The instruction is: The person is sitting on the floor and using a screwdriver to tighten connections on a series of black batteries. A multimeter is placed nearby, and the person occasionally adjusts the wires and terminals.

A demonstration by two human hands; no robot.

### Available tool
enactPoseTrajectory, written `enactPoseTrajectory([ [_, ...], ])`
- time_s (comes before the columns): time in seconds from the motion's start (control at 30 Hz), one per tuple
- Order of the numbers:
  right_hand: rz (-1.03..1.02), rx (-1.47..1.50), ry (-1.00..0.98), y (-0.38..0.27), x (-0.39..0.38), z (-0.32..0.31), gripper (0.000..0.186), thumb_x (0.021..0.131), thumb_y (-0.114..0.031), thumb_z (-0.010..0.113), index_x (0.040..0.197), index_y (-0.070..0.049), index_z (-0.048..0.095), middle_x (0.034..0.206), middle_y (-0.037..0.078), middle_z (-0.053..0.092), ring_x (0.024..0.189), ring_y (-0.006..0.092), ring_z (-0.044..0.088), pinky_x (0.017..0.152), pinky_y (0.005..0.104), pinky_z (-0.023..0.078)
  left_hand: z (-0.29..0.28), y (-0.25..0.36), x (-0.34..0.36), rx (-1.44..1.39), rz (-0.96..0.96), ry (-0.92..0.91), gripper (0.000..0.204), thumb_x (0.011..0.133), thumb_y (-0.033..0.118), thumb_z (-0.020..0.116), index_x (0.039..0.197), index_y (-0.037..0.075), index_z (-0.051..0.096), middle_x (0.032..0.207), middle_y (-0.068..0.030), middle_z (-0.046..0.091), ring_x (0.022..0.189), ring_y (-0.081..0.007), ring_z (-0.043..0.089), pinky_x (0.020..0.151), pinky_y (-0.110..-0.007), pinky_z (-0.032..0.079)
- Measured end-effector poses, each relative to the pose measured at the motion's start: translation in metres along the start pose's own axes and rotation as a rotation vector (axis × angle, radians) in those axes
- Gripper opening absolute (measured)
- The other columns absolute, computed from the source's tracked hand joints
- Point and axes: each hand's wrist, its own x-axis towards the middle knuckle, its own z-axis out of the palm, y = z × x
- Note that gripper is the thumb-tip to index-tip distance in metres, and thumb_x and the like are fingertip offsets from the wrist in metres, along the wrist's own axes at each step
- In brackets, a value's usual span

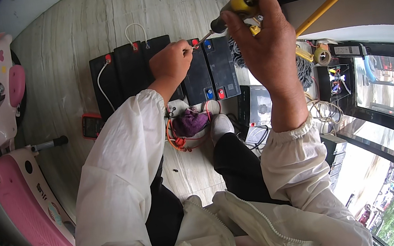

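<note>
A: Gripping a screwdriver (230, 13), is that the right hand (262, 37)?

B: Yes. Its fingers are wrapped tight round the yellow and black handle, and the metal shaft runs down and to the left from that grip, its tip at a red terminal on top of a black battery (221, 66).

A: And the left hand (171, 63)?

B: Curled into a loose fist, resting just left of the screwdriver tip, on the top edge of the neighbouring battery (197, 81). Its fingertips are pinched near that terminal, but what they hold, if anything, I cannot tell.

A: What lies around?

B: More black batteries (132, 71) stand in a row further left of the left hand, linked by a white wire (134, 27). Below the hands, near the person's white shoe (220, 125), lie a purple cloth (190, 123) and orange wires (175, 138). A red meter (92, 124) sits on the floor beyond the row, and a pink scooter (15, 170) stands well apart at the left.
</note>
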Motion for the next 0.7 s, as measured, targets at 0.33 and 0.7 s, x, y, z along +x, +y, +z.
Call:
enactPoseTrajectory([
  [0.33, -0.030, -0.068, -0.080, -0.006, -0.002, -0.010, 0.038, 0.087, -0.005, 0.073, 0.123, -0.006, 0.063, 0.102, 0.017, 0.067, 0.091, 0.0317, 0.066, 0.079, 0.0400, 0.054, -0.001, 0.001, -0.002, -0.017, -0.005, -0.006, 0.012, 0.090, 0.030, 0.070, 0.093, 0.018, 0.072, 0.088, -0.0026, 0.073, 0.078, -0.0273, 0.071, 0.063, -0.040, 0.051],
  [0.7, -0.070, 0.040, -0.083, 0.002, -0.005, -0.008, 0.048, 0.087, -0.002, 0.072, 0.133, -0.012, 0.064, 0.108, 0.012, 0.067, 0.090, 0.0299, 0.066, 0.081, 0.0403, 0.055, 0.002, 0.000, -0.003, -0.005, 0.007, 0.012, 0.011, 0.090, 0.030, 0.070, 0.093, 0.020, 0.072, 0.088, -0.0020, 0.073, 0.078, -0.0271, 0.071, 0.063, -0.040, 0.052],
])
